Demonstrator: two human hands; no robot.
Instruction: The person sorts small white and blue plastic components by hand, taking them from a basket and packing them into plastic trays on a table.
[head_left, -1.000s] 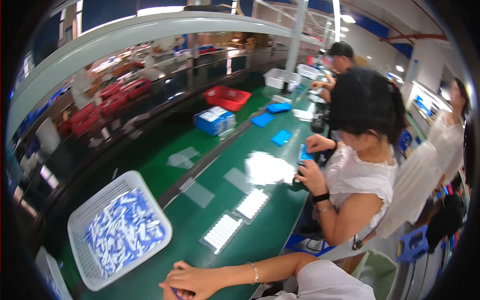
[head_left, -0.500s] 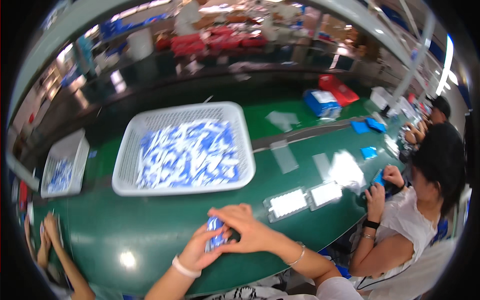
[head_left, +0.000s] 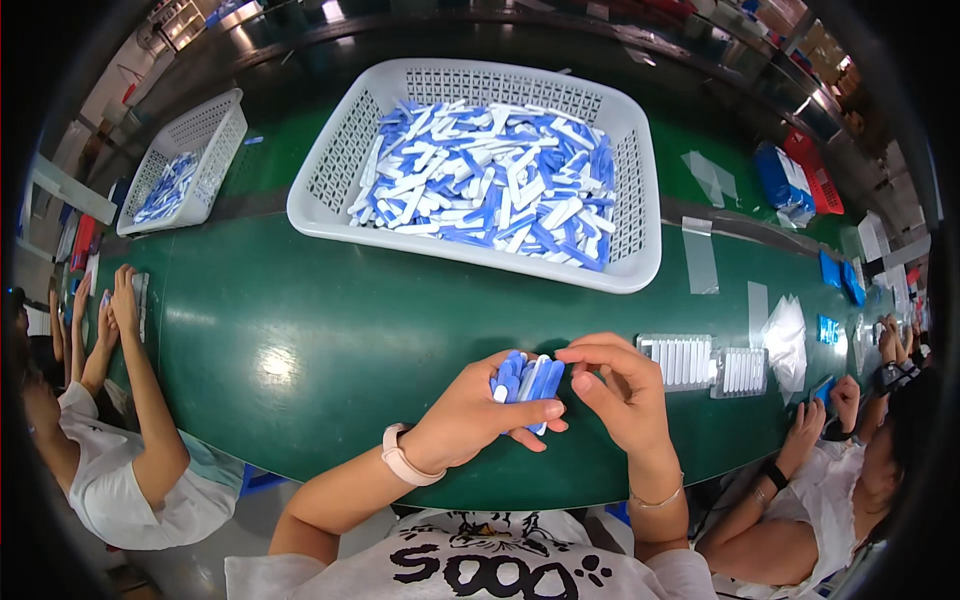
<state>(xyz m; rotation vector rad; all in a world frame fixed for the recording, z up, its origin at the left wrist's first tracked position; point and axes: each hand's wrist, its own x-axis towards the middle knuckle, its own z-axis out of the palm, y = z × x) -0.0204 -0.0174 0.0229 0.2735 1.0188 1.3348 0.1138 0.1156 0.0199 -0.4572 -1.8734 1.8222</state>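
My left hand (head_left: 478, 412) is closed around a bundle of slim blue and white plastic sticks (head_left: 530, 388), its thumb lying across the front. The sticks stand roughly side by side, their tops showing above the fingers. Just right of the bundle is my right hand (head_left: 625, 395), fingers bent and apart, with nothing seen between thumb and forefinger. Its forefinger tip is close to the top of the rightmost stick; whether it touches I cannot tell. Beyond both hands, a large white basket (head_left: 470, 255) holds a heap of similar sticks (head_left: 490, 180).
To the right lie two clear trays with white sticks in rows (head_left: 680, 362), beside a crumpled clear plastic bag (head_left: 788, 340). A smaller white basket (head_left: 215, 165) stands at the far left. Co-workers sit on both sides, their hands (head_left: 118, 310) over the green table (head_left: 300, 420).
My right hand, earlier wrapped over the bundle together with the left, has drawn off to its right with fingers apart. The view has tilted down and the large basket appears closer.
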